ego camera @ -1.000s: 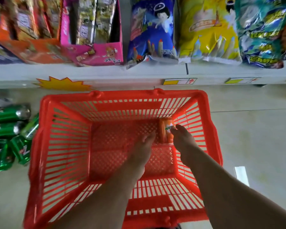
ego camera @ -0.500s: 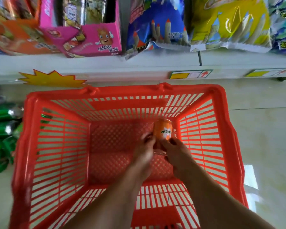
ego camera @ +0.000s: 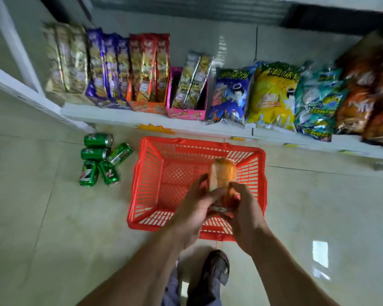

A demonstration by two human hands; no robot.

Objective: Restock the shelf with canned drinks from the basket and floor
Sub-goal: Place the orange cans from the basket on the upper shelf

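A: Report the largest items first.

B: The floor (ego camera: pixel 42 217) is pale tile. A white shelf (ego camera: pixel 142 117) runs along the far side, low to the floor. It carries upright snack packs in display boxes (ego camera: pixel 148 107) on the left part and large snack bags (ego camera: pixel 272 96) on the right part.

A: The basket?

B: A red basket (ego camera: pixel 146 173) stands on the floor just in front of the shelf edge. No cans are visible on the part of its bottom that shows; the hands hide the rest.

A: Position of the drinks?

B: Five green cans (ego camera: pixel 97 160) lie on their sides on the floor, just left of the basket, clustered and touching one another. One orange can (ego camera: pixel 222 173) is held in the air above the basket, blurred, with its top tilted away from the camera.

A: State of each grip.

B: Left hand (ego camera: pixel 195 208): fingers curled round the left side and lower part of the orange can. Right hand (ego camera: pixel 243 208): fingers curled round the right side and base of the same can. Both hands have hold of it; the fingertips are blurred, so the exact contact points cannot be told.

A: Anything smaller?

B: A dark shoe (ego camera: pixel 215 268) stands on the floor behind the basket, below the forearms. A yellow starburst tag (ego camera: pixel 155 129) sits on the front edge of the shelf, above the far-left corner of the basket.
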